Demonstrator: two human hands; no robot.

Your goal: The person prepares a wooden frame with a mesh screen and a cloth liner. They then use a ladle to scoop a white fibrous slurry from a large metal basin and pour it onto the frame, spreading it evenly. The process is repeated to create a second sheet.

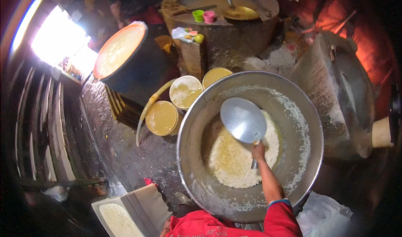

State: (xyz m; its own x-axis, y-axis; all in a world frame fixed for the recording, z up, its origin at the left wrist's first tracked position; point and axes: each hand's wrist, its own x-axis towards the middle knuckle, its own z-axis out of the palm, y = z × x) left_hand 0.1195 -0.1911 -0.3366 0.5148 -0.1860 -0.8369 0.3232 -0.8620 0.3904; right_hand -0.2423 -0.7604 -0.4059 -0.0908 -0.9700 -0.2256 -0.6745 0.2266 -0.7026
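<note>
Gripping 1 metal scoop (242,119) by its handle (254,164), right fingers (258,148) sit just behind its dish.

Red top (201,226), cloth bright and loosely creased. Pale lettering across the front, upside down in this view. Right sleeve (282,218) the same red, wide, ending around the forearm (271,182). Narrow blue band (279,202) at the sleeve's edge; cuff or underlayer, cannot tell. Forearm and right hand (258,151) bare. Low down, a greyish, rounded shoe (184,199), blurred.
</note>
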